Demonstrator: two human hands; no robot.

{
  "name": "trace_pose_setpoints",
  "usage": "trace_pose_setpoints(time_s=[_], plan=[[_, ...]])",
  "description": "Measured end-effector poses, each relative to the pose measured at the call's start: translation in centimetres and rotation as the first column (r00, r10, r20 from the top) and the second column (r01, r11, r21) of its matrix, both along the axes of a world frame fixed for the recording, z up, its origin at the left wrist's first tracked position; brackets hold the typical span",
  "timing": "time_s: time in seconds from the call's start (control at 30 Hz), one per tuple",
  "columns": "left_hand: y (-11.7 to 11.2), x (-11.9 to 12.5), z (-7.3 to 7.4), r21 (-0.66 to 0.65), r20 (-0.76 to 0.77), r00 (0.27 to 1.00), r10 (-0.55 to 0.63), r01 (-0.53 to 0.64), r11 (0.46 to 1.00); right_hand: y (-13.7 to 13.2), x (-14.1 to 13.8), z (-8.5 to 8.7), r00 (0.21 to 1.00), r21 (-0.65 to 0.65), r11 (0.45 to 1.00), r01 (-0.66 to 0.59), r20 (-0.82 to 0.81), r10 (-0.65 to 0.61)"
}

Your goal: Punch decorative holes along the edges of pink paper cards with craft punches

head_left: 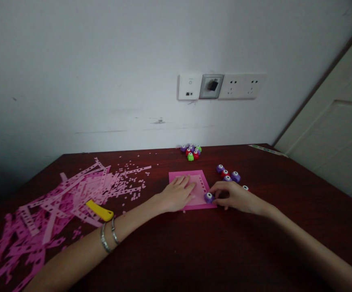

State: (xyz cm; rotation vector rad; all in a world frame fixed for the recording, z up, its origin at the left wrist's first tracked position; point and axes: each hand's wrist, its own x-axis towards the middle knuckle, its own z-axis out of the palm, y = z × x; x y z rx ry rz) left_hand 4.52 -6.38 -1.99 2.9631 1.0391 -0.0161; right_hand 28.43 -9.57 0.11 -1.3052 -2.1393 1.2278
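Note:
My left hand (177, 195) lies flat with its fingers stretched out over a light pink sheet of paper (199, 190), which rests on a darker pink sheet (173, 175). A row of small punched holes runs down the light sheet's right side. At the right edge, the thumb and fingers of my right hand (235, 196) are closed on a small purple paper punch (209, 197) with a white and dark button on top. Just beyond that hand stand several more punches, among them a purple one (235, 176) and a red one (225, 174).
Pink punched strips (54, 207) and tiny cut-out bits spread over the left of the dark red table (169, 251). A yellow-handled cutter (99, 210) lies on them. More punches (190, 156) cluster near the wall. A ruler-like strip (268, 150) lies at the back right.

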Motion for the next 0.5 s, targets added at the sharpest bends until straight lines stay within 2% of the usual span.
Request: trace_pose_setpoints(time_s=[0.5], plan=[[0.08,-0.02,-0.16,-0.035,0.004,1.000,0.005,-0.005,0.999,0.01,0.08,-0.18,1.000,0.010,1.000,-0.010,0.014,0.010]])
